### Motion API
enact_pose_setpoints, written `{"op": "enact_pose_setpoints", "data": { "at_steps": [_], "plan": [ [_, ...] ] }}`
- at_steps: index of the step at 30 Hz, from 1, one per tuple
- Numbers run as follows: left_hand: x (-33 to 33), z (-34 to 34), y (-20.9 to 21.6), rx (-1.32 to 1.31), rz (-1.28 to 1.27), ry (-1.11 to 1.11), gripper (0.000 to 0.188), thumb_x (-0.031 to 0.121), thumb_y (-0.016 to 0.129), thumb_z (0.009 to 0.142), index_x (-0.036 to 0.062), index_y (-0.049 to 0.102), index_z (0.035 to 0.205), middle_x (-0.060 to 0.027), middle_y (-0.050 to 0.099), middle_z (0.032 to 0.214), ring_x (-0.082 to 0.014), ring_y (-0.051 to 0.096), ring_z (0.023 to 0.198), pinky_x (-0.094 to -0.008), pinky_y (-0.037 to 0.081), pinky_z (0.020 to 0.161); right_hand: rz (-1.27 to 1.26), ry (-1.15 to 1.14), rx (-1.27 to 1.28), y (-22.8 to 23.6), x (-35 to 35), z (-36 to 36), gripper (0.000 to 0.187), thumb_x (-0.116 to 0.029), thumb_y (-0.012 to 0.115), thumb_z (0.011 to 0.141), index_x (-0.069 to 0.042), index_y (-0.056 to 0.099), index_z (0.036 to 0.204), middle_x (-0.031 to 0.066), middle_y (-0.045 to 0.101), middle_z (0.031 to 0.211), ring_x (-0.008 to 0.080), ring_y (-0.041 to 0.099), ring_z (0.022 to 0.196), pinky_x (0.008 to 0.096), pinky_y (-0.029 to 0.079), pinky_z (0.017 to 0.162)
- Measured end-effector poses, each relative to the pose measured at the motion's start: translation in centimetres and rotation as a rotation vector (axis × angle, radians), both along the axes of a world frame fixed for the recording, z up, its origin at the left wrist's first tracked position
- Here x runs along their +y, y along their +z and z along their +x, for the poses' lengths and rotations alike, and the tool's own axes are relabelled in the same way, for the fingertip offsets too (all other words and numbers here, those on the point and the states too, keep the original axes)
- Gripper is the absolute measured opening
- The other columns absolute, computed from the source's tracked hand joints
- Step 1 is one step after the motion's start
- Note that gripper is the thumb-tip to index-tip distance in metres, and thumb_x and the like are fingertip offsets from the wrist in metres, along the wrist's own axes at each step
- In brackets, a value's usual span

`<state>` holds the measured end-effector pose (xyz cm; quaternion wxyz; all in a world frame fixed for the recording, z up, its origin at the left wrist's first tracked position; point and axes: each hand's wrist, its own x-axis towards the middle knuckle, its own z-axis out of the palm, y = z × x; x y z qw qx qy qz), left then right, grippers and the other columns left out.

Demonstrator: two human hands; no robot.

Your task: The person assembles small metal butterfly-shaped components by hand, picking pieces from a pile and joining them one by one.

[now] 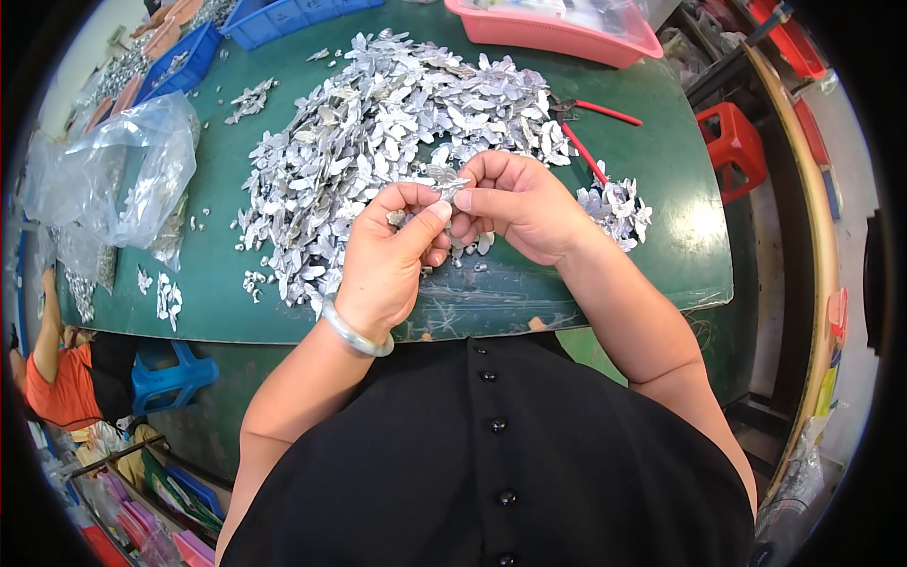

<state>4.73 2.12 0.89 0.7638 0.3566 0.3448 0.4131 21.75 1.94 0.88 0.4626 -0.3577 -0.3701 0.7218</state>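
Between my two hands, above the near edge of the green table (529, 307), is a small silvery metal casting (442, 178) with leaf-like lobes. My left hand (392, 236), with a pale bangle (357, 333) on its wrist, pinches one side of it. The thumb and fingers of my right hand (515, 203) close on the other side. Its exact shape is partly covered by my fingers. Just beyond my hands spreads a big heap of similar silvery pieces (378, 118). Red-handled pliers (586, 151) lie right of the heap, near a smaller pile of pieces (616, 210).
A pink basket (567, 36) and blue bins (283, 21) stand along the far side. Clear plastic bags (142, 170) of parts sit at the left. A red stool (732, 146) is on the right, a blue stool (170, 378) on the left. Another person in orange (61, 387) is at far left.
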Motion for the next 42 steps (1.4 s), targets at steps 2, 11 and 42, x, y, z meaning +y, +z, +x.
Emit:
{"op": "enact_pose_setpoints", "data": {
  "at_steps": [2,11,42],
  "plan": [
    [0.1,0.1,0.0,0.037,0.039,0.016,0.011,0.007,0.056,0.081,0.0024,0.051,0.091,-0.0044,0.056,0.077,-0.0080,0.052,0.062,-0.0189,0.041,0.049,0.015,0.057,-0.088,0.1,0.0,0.3,0.010,-0.005,0.056,0.080,-0.001,0.053,0.088,0.0059,0.059,0.075,0.0126,0.058,0.066,0.0235,0.048,0.061],
    [1.0,-0.1,1.8,0.426,0.282,-0.116,0.007,0.007,0.052,0.081,0.0019,0.052,0.086,0.0003,0.054,0.067,-0.0037,0.046,0.055,-0.0162,0.037,0.049,0.243,-0.079,-0.297,0.9,-0.3,0.4,0.017,-0.009,0.057,0.079,-0.001,0.058,0.095,-0.0019,0.054,0.072,0.0044,0.049,0.064,0.0178,0.041,0.058],
    [0.2,-0.4,0.4,0.029,0.093,0.033,0.026,-0.004,0.050,0.077,0.0004,0.053,0.102,-0.0028,0.053,0.079,-0.0099,0.054,0.068,-0.0197,0.044,0.058,0.303,-0.134,-0.298,0.2,-0.4,0.6,0.011,-0.005,0.060,0.077,0.000,0.058,0.086,-0.0008,0.056,0.073,0.0043,0.051,0.064,0.0184,0.042,0.059]
  ]
}}
